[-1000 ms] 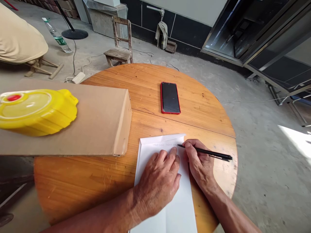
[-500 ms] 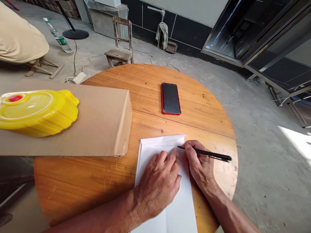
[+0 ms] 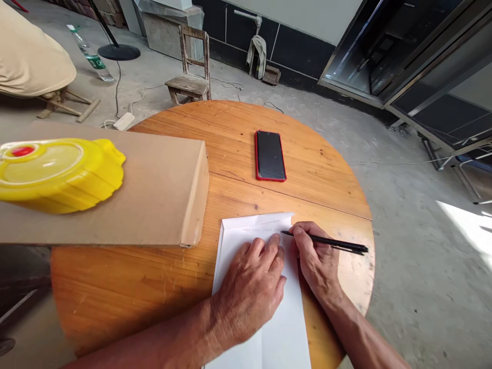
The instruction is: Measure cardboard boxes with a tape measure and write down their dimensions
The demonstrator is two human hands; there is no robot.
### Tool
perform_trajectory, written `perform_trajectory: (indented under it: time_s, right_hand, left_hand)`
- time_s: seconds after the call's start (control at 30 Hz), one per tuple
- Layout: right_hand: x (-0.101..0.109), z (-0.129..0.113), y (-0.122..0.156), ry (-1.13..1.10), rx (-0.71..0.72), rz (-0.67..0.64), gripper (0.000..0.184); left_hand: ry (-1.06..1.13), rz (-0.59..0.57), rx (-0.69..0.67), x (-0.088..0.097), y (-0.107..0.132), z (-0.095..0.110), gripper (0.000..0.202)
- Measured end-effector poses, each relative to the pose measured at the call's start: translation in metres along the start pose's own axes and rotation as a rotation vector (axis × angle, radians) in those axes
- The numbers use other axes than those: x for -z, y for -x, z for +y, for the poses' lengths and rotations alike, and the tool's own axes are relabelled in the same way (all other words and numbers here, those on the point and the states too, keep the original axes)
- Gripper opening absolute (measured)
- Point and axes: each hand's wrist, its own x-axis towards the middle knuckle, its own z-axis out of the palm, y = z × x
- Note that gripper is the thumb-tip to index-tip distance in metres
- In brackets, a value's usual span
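Note:
A white sheet of paper [image 3: 234, 246] lies on the round wooden table [image 3: 154, 287], with a faint line of writing along its top. My left hand [image 3: 251, 289] rests flat on the sheet, fingers stretched out, pressing it down. My right hand [image 3: 317, 261] is closed round a black pen [image 3: 334, 242], whose tip touches the paper near the top right corner, at the end of the written line.
A red-cased phone [image 3: 269, 155] lies face up farther back on the table. A long cardboard box [image 3: 154, 189] with a yellow lidded container [image 3: 57, 174] on it covers the table's left. On the concrete floor are a small wooden chair [image 3: 190, 77], a bottle [image 3: 91, 55], cables.
The pen tip has shifted very slightly along the written line. My left hand has stayed on the paper.

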Motion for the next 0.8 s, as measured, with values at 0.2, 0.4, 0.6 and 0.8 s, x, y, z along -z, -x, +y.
perform_trajectory:
  time_s: [0.2, 0.4, 0.6, 0.8]
  right_hand:
    - [0.0027, 0.0058, 0.0014, -0.145, -0.129, 0.047, 0.023]
    - [0.0027, 0.0048, -0.0006, -0.205, -0.138, 0.027, 0.025]
    - [0.0013, 0.0045, -0.0007, -0.193, -0.120, 0.019, 0.026]
    - [0.0010, 0.0065, 0.0003, -0.110, -0.089, 0.023, 0.024]
  left_hand:
    - [0.009, -0.011, 0.002, -0.0001, 0.0003, 0.0005, 0.038]
    - [0.000, -0.004, 0.000, -0.0018, 0.0000, -0.0004, 0.038]
    - [0.002, -0.013, -0.009, -0.0029, 0.0010, -0.0001, 0.039]
    - [0.003, -0.022, -0.002, -0.0014, 0.0009, 0.0000, 0.039]
